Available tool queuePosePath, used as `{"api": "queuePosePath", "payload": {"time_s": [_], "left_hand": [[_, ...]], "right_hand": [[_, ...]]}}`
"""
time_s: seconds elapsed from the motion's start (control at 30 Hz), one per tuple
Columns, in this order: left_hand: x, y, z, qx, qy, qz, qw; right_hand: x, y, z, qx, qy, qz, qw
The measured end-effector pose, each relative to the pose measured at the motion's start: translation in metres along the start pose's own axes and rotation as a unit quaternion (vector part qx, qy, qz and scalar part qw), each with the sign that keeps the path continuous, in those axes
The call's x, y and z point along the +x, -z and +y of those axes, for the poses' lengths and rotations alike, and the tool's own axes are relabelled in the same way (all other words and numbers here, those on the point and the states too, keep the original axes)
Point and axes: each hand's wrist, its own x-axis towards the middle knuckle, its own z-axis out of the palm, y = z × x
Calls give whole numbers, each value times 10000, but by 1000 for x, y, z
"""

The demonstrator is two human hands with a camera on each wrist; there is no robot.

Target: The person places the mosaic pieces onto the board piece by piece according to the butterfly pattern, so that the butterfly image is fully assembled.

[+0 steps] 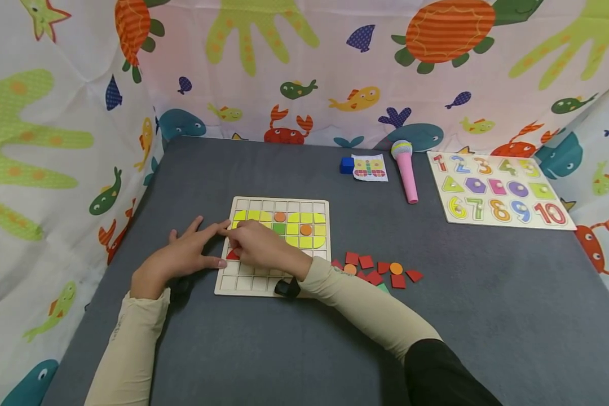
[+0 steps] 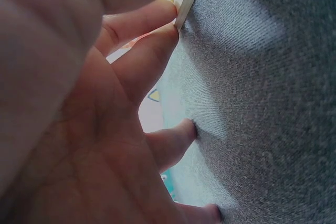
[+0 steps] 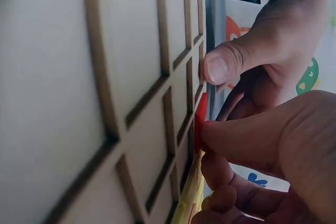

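A pale wooden grid board (image 1: 254, 285) lies on the table, with yellow tiles (image 1: 306, 242), a green square tile (image 1: 279, 228) and orange round tiles (image 1: 280, 216) in its cells. My right hand (image 1: 261, 245) is over the board's left part, fingers curled. In the right wrist view its thumb and fingers pinch a red tile (image 3: 200, 121) at the board's left side. My left hand (image 1: 177, 256) is spread beside the left edge. Its thumb (image 3: 218, 69) touches the rim, two fingertips meet the board's side, and other fingertips rest on the cloth.
Loose red tiles (image 1: 398, 281) and orange round tiles (image 1: 396, 268) lie right of the board. Farther back are a blue block (image 1: 347, 165), a picture card (image 1: 370, 168), a pink toy microphone (image 1: 407, 177) and a number puzzle board (image 1: 497, 189). A patterned curtain (image 1: 304, 67) encloses the table.
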Motion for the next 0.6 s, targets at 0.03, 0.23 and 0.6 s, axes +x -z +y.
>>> {"api": "queuePosePath", "payload": {"time_s": [0.03, 0.23, 0.6], "left_hand": [[0, 0, 0, 4, 1, 3, 10000], [1, -2, -1, 49, -16, 20, 10000], [2, -1, 2, 96, 20, -23, 9999]], "right_hand": [[0, 0, 0, 20, -15, -15, 10000], [-5, 3, 5, 433, -78, 78, 9990], [-49, 23, 30, 1165, -179, 425, 9921]]}}
